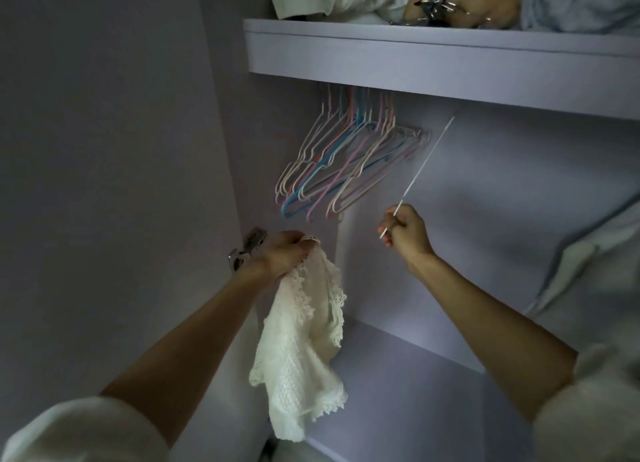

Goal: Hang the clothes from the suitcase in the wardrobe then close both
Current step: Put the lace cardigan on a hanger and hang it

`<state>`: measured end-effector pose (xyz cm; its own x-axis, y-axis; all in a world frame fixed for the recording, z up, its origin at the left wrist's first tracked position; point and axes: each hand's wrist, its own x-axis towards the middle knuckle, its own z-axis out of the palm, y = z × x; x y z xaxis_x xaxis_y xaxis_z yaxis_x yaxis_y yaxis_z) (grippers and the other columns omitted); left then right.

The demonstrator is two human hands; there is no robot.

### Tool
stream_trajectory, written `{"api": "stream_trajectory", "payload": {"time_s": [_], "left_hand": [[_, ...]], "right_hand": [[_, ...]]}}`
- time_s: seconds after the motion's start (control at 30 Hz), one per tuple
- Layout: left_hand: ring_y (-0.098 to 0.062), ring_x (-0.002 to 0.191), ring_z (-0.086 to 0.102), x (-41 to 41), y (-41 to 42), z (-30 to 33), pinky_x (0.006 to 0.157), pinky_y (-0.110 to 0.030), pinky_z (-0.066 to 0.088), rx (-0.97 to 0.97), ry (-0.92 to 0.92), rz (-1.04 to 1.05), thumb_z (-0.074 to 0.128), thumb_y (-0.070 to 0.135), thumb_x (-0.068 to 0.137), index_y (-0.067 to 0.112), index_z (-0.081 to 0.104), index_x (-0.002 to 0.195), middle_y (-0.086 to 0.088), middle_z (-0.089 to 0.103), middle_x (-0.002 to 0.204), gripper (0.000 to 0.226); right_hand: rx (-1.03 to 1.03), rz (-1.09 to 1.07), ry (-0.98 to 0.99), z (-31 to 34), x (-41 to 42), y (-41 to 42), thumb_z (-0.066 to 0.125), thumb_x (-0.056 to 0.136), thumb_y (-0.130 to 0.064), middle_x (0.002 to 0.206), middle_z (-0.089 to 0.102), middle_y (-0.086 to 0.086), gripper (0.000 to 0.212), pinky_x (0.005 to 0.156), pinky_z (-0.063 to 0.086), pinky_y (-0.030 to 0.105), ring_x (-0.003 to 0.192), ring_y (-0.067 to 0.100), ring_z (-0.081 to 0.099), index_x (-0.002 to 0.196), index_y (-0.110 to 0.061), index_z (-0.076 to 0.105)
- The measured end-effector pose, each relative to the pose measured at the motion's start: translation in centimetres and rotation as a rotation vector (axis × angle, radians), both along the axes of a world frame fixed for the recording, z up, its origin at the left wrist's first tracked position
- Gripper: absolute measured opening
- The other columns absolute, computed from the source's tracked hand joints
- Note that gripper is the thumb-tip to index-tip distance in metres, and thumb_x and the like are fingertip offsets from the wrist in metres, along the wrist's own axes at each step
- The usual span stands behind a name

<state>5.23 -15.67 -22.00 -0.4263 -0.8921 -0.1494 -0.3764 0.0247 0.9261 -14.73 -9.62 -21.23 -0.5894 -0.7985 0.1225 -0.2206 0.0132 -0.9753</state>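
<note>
I stand facing the open wardrobe. My left hand grips the top of a white lace garment, which hangs down loose below it. To the right, my right hand pinches the lower end of a thin white hanger, seen edge-on and slanting up toward the underside of the shelf. A bunch of several pink, blue and white empty hangers hangs on the rail, up and left of my right hand. The suitcase is out of view.
A shelf crosses the top, piled with folded cloth and a metallic clip. A door hinge sits on the left wall by my left wrist. Pale cloth hangs at the right edge. The wardrobe floor lies below.
</note>
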Motion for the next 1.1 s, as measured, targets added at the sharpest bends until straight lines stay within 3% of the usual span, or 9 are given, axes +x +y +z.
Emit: {"api": "stream_trajectory", "payload": {"time_s": [0.17,0.3,0.4,0.6,0.67,0.77,0.9,1.03,1.1], "left_hand": [[-0.019,0.066,0.046,-2.9,2.5,-0.4,0.061,-0.027,0.037,0.003,0.132,-0.019,0.048,0.018,0.096,0.013,0.055,0.072,-0.007,0.051,0.071,0.026],[-0.026,0.071,0.056,-5.4,4.3,-2.3,0.070,-0.034,0.047,0.094,0.161,0.050,0.040,0.014,0.099,0.006,0.061,0.089,-0.011,0.060,0.075,0.024],[-0.024,0.064,0.055,-7.3,6.2,-3.7,0.063,-0.029,0.045,0.151,0.125,0.026,0.039,0.012,0.098,0.004,0.061,0.089,-0.015,0.061,0.078,0.025],[-0.023,0.082,0.066,-9.4,9.9,-3.4,0.081,-0.031,0.051,0.302,0.342,-0.274,0.049,0.009,0.088,0.004,0.069,0.091,-0.013,0.069,0.089,0.021],[-0.019,0.079,0.067,-9.5,10.6,-2.3,0.077,-0.027,0.052,0.364,0.419,-0.348,0.047,0.017,0.090,0.006,0.070,0.089,-0.009,0.070,0.085,0.025],[-0.013,0.078,0.065,-9.9,11.1,-1.0,0.076,-0.025,0.050,0.114,0.306,-0.369,0.059,0.028,0.089,0.006,0.069,0.098,-0.002,0.070,0.083,0.026],[0.001,0.039,0.031,-9.5,11.0,0.3,0.045,-0.015,0.029,-0.111,0.239,-0.295,0.051,0.012,0.094,0.012,0.063,0.082,0.009,0.038,0.050,0.017],[-0.014,0.062,0.031,-7.8,10.1,1.5,0.057,-0.022,0.027,-0.140,0.179,-0.428,0.048,0.011,0.096,0.020,0.060,0.079,-0.005,0.038,0.068,0.022],[-0.016,0.072,0.036,-7.0,9.7,2.3,0.064,-0.021,0.032,-0.128,0.184,-0.451,0.048,0.011,0.096,0.021,0.061,0.083,-0.007,0.042,0.076,0.021]], "right_hand": [[0.092,0.126,0.021,-5.1,0.3,6.7,0.037,0.090,0.013,0.068,0.052,0.013,0.030,0.047,0.048,0.019,0.048,0.003,0.053,0.073,-0.011,0.040],[0.136,0.148,-0.042,-8.7,1.1,11.8,0.040,0.093,0.008,0.063,0.058,0.008,0.026,0.052,0.051,0.021,0.050,0.003,0.057,0.074,-0.011,0.045],[0.141,0.142,-0.123,-10.5,1.4,14.6,0.042,0.093,0.006,0.059,0.059,0.003,0.024,0.054,0.052,0.022,0.052,0.009,0.058,0.074,-0.008,0.046],[0.187,0.156,-0.184,-11.5,0.2,17.9,0.046,0.091,0.005,0.063,0.063,0.009,0.022,0.062,0.055,0.033,0.055,0.016,0.061,0.073,-0.007,0.046],[0.189,0.141,-0.187,-11.2,-0.6,18.2,0.045,0.091,0.006,0.064,0.063,0.009,0.022,0.067,0.056,0.037,0.057,0.017,0.061,0.073,-0.007,0.047],[0.210,0.137,-0.126,-11.0,-1.0,18.1,0.047,0.091,0.004,0.064,0.065,0.005,0.024,0.071,0.056,0.042,0.060,0.020,0.062,0.071,-0.009,0.048],[0.191,0.190,-0.152,-9.2,-0.7,17.4,0.054,0.088,0.000,0.077,0.069,0.006,0.016,0.071,0.051,0.032,0.077,0.024,0.062,0.082,-0.014,0.053],[-0.005,0.173,-0.368,-5.4,-1.4,15.9,0.064,0.082,-0.022,0.082,0.069,0.003,0.031,0.077,0.046,0.025,0.082,0.015,0.065,0.109,-0.021,0.050],[0.008,0.177,-0.424,-4.2,-1.4,14.9,0.054,0.091,-0.033,0.081,0.068,0.003,0.033,0.079,0.047,0.028,0.081,0.017,0.064,0.121,-0.021,0.045]]}}
